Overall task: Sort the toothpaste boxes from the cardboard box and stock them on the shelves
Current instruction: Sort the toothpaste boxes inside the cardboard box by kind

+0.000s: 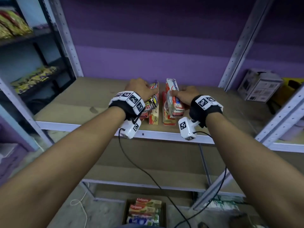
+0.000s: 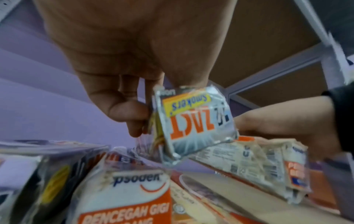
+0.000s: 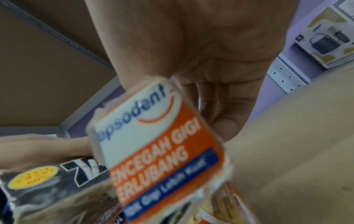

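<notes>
On the brown shelf board (image 1: 79, 102) lie two short rows of toothpaste boxes. My left hand (image 1: 148, 90) grips a silver Zact box (image 1: 154, 92) over the left row; its end face (image 2: 195, 121) is pinched between the thumb and the curled fingers (image 2: 132, 115). Over the right row, my right hand (image 1: 179, 94) grips a plastic-wrapped Pepsodent box (image 1: 173, 89), whose orange and white end (image 3: 159, 144) fills the right wrist view. The open cardboard box (image 1: 125, 211) stands on the floor below, with several Colgate boxes (image 1: 148, 203) inside.
Snack packets (image 1: 32, 78) fill a dark rack at the left. A grey product carton (image 1: 259, 84) sits on the neighbouring shelf at the right. Metal uprights (image 1: 69, 38) frame the bay, a lower shelf (image 1: 148, 170) lies beneath, and black cables (image 1: 139, 167) hang from my wrists.
</notes>
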